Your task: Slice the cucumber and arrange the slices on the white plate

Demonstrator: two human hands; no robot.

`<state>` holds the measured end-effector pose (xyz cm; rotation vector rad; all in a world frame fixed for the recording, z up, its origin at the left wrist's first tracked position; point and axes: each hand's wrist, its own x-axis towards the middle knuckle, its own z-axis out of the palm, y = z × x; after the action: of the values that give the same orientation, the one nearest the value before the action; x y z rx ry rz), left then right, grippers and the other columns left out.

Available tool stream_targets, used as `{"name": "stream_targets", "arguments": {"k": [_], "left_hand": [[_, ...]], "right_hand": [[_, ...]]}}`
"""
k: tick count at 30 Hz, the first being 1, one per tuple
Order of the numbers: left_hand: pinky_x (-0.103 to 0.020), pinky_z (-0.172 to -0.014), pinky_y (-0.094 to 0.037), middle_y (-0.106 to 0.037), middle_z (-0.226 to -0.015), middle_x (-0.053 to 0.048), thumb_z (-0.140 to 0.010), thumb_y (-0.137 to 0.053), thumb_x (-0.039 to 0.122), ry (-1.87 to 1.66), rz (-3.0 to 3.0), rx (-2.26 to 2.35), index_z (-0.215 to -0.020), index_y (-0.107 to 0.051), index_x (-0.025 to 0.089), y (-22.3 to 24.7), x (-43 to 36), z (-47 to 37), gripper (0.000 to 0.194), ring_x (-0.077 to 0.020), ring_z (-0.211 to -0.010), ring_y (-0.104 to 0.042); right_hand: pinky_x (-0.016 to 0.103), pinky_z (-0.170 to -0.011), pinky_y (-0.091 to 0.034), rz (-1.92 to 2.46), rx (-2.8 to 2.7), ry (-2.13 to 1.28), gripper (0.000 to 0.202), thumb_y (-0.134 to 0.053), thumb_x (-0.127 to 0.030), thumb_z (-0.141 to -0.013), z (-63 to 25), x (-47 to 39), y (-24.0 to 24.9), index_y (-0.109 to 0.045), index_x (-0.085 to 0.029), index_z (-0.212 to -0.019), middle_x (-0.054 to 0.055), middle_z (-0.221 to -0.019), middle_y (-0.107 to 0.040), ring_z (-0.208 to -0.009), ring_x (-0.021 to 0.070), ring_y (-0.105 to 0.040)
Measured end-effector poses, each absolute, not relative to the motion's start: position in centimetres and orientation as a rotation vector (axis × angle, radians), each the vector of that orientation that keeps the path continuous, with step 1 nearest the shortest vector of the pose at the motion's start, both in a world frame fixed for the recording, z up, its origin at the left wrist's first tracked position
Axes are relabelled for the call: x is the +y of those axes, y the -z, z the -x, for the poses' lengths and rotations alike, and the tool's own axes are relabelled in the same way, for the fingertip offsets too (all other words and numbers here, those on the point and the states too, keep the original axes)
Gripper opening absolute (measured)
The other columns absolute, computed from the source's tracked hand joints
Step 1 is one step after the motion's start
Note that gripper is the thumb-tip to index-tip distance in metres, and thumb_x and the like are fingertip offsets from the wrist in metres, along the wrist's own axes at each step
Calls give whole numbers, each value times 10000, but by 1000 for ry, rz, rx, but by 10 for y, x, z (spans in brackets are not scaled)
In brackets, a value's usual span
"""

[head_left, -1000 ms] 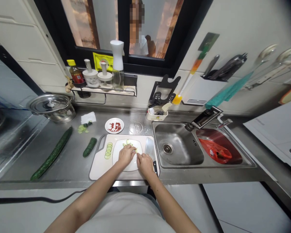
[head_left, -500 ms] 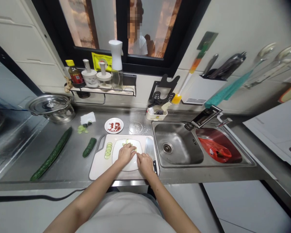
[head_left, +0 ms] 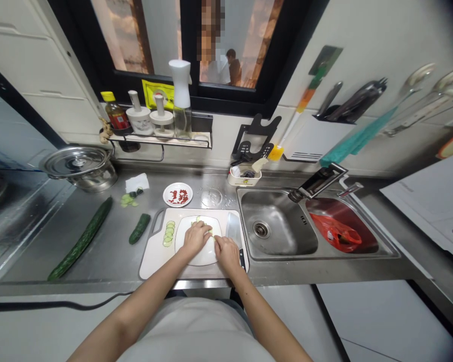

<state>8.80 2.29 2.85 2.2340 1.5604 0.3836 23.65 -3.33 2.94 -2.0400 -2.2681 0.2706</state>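
Observation:
My left hand (head_left: 197, 237) lies over the white plate (head_left: 202, 259), its fingers bent around pale green cucumber slices (head_left: 199, 219) that it partly covers. My right hand (head_left: 227, 252) is at the plate's right side, thumb and fingertips pinched on a small bit of cucumber slice close to the left fingertips. The plate stands on a pale cutting board (head_left: 154, 264). Left of it on the board runs an overlapping row of cucumber slices (head_left: 168, 234). A knife (head_left: 233, 227) rests along the board's right edge, beside my right hand.
Left of the board lie a cut cucumber piece (head_left: 139, 229) and a long whole cucumber (head_left: 81, 239). Behind it sits a small plate of chopped red pieces (head_left: 177, 195). A double sink (head_left: 283, 255) is at the right, and a lidded steel pot (head_left: 98, 176) stands back left.
My right hand has shifted slightly to the right, and my left hand stays over the plate with only small finger movement. Figures in the window have moved.

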Motion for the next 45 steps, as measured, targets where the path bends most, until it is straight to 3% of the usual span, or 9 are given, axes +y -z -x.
{"name": "stream_targets", "arguments": {"k": [13, 45], "left_hand": [[-318, -887, -425, -619, -1052, -53, -894, -530, 362, -360, -2218, 1575, -1091, -674, 249, -29, 25, -89, 269, -218, -1033, -517], [-331, -897, -421, -623, -1073, -62, -904, -511, 348, -372, -2171, 1590, -1095, -673, 249, -29, 22, -90, 269, -223, -1040, -513]], "right_hand": [[272, -728, -290, 2066, -2310, -192, 265, -370, -259, -978, -233, -32, -30, -630, -210, -981, 48, -869, -660, -833, 165, -558], [269, -752, -321, 2074, -2333, -228, 249, -405, -273, -965, -230, -32, -34, -637, -202, -1022, 69, -884, -658, -856, 170, -568]]}}
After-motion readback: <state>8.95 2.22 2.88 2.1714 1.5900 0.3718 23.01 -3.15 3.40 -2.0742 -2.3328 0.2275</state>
